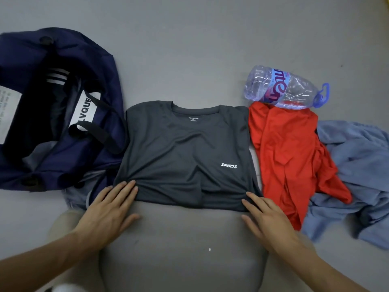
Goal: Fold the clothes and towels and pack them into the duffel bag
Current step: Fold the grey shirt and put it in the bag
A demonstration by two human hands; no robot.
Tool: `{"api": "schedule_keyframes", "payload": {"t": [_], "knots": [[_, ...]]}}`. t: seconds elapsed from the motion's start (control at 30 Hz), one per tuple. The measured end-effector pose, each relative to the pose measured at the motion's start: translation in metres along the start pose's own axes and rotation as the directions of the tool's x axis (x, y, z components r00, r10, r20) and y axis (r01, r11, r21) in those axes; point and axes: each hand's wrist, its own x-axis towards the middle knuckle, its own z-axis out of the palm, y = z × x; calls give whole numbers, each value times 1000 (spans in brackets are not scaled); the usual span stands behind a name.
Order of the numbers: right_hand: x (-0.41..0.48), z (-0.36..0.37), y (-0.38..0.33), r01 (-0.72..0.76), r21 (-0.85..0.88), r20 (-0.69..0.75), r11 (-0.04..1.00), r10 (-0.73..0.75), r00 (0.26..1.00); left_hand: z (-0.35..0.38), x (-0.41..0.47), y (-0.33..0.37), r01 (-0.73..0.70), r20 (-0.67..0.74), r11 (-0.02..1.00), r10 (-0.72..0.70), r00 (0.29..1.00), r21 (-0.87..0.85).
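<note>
Grey floor fills your head view. Your left hand and right hand lie flat with straight fingers, gripping nothing. Their fingertips press the near hem corners of the dark grey, smooth sports T-shirt, which stretches toward 12 o'clock. Uneven pushing could bunch this slick fabric. The open navy fabric duffel bag sits at 10 o'clock.

A large clear plastic bottle lies on its side on the grey floor, its blue carry handle pointing right and a blue-and-purple label wrapped round its middle. Its walls look dented and crinkled. A strip of something yellow shows at the top right corner.
</note>
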Motion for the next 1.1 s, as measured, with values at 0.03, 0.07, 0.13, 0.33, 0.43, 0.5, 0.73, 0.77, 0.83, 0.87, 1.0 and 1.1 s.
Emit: {"api": "schedule_keyframes", "payload": {"t": [0.03,0.07,0.13,0.33,0.43,0.5,0.73,0.77,0.83,0.87,1.0,1.1], "knots": [[0,0,-3,-1,14,10,1000,1,1000,-2,6,1,37,-5,999,-38,999,-15],[-2,1,-8,3,21,19,1000,-4,1000,-4,15,1,68,-4,997,-68,998,-30],[-6,-1,-23,29,24,67,999,-30,997,-9,34,3,109,17,990,-108,994,-86],[-18,12,-71,152,23,165,988,-153,974,-33,119,6,132,-54,959,-150,987,-249],[-20,18,-102,252,60,248,966,-258,934,-51,173,-12,26,-87,989,-39,995,-145],[-13,13,-125,327,154,327,932,-360,874,-64,202,-28,-42,-75,999,43,996,9],[59,-20,-100,359,257,-83,897,-350,933,-81,199,-25,141,-42,964,-135,990,224],[64,-24,-81,287,200,-104,937,-271,957,-73,188,-10,67,-102,987,-52,993,147],[59,-20,-45,189,50,-63,981,-185,981,-46,154,27,-144,-171,990,143,975,9],[51,-13,-31,185,-19,-15,983,-185,983,-34,133,45,-195,-139,980,187,973,-44],[14,23,-7,250,-140,132,958,-233,964,-6,106,53,-170,-19,985,170,985,-24],[23,34,-29,165,-124,91,978,-155,984,-15,139,29,-160,15,986,159,987,43]]}}
